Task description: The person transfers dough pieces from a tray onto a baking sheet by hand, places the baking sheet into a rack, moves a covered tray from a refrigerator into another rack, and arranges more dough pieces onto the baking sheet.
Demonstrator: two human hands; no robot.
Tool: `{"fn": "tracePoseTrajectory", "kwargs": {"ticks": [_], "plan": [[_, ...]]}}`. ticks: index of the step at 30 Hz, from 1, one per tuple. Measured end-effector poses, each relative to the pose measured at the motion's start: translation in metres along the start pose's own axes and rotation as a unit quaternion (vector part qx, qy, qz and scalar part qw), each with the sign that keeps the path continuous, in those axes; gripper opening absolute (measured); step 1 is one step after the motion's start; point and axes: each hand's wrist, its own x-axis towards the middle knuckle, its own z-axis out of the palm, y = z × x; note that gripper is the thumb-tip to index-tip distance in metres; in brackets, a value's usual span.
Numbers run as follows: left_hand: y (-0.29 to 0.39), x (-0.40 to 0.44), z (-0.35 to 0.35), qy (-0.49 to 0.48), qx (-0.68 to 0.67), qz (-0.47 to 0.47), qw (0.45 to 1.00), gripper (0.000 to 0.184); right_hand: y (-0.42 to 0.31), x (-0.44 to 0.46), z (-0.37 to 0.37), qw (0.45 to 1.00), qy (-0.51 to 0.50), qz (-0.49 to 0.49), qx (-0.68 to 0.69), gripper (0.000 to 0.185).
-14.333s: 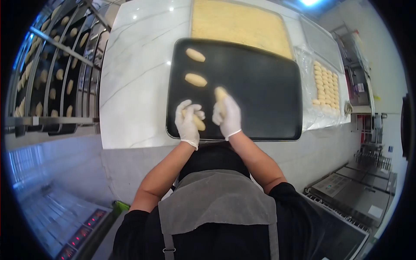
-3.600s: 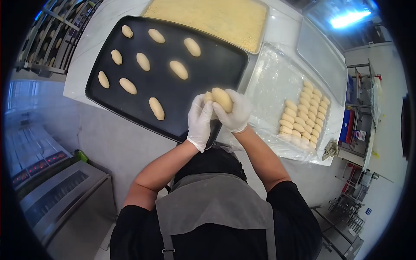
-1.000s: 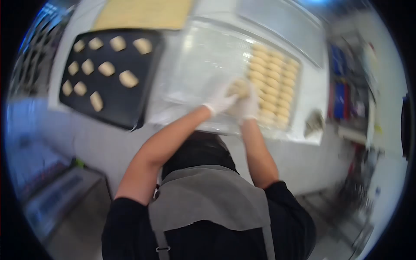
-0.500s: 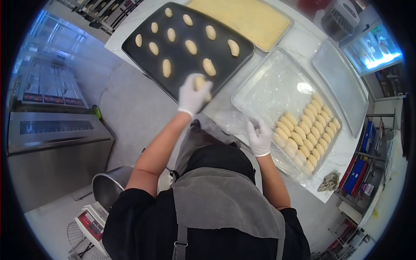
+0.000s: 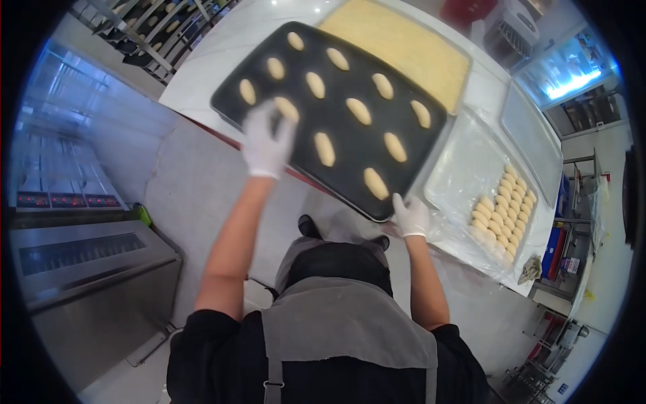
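A black baking tray (image 5: 252,64) carries several spaced-out oblong dough pieces (image 5: 359,111). Its near corner sticks out past the table edge toward me. My gloved right hand (image 5: 412,215) grips that corner, thumb over the rim. At the tray's left side is my gloved left hand (image 5: 268,143), blurred, with its fingers apart close to a dough piece (image 5: 287,109); no dough shows in it. Right of the black tray, a light metal tray (image 5: 464,151) partly under clear plastic film (image 5: 457,232) holds tight rows of similar dough pieces (image 5: 501,215).
Behind the black tray lies a tray with a flat yellow sheet (image 5: 397,44). Another metal tray (image 5: 528,135) and a crumpled cloth (image 5: 530,271) are on the right of the marble table (image 5: 195,81). A steel oven-like unit (image 5: 94,269) stands left; a tray rack (image 5: 145,34) is behind.
The dough piece in my left hand is now on the black tray, and that hand has moved left. My right hand has gone from the film to the tray corner. The tray sits nearer me.
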Motion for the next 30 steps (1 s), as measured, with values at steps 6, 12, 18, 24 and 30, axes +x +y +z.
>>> {"fn": "tracePoseTrajectory", "kwargs": {"ticks": [6, 12, 18, 24, 30], "plan": [[-0.22, 0.143, -0.044, -0.018, 0.314, -0.022, 0.949, 0.044, -0.015, -0.002, 0.006, 0.995, 0.051, 0.059, -0.059, 0.044], [-0.22, 0.176, -0.033, -0.223, 0.353, -0.095, 0.904, 0.033, -0.012, -0.018, 0.018, 0.903, 0.088, 0.067, 0.415, 0.011], [-0.217, 0.183, -0.029, -0.257, 0.288, -0.126, 0.914, 0.029, -0.032, -0.021, -0.003, 0.783, 0.105, 0.098, 0.605, 0.049], [-0.21, 0.168, -0.009, -0.104, 0.215, -0.062, 0.969, 0.037, -0.006, 0.004, -0.01, 0.811, 0.061, 0.1, 0.573, 0.051], [-0.166, 0.145, 0.007, -0.215, 0.091, -0.02, 0.972, 0.051, 0.009, 0.007, -0.023, 0.981, -0.007, 0.022, 0.194, 0.017]]}}
